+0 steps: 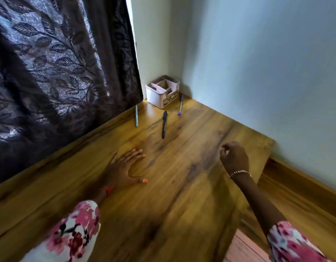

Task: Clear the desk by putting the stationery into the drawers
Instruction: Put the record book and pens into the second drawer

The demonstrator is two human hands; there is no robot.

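Three pens lie on the wooden desk [182, 186] near its far corner: a teal pen [136, 115] at the left by the curtain, a black pen [164, 124] in the middle, and a blue pen [180, 105] at the right. A pale pink desk organiser [162, 94] stands in the corner behind them. My left hand [124, 167] rests flat on the desk with straight fingers, a little short of the black pen. My right hand [233, 156] hovers above the right part of the desk, its fingers loosely curled and holding nothing. No drawer is in view.
A dark leaf-patterned curtain [59, 72] hangs along the desk's left edge. Pale blue walls [258, 63] meet at the corner behind the organiser. The desk's right edge drops to a wooden skirting [305, 186] and reddish floor [242, 248].
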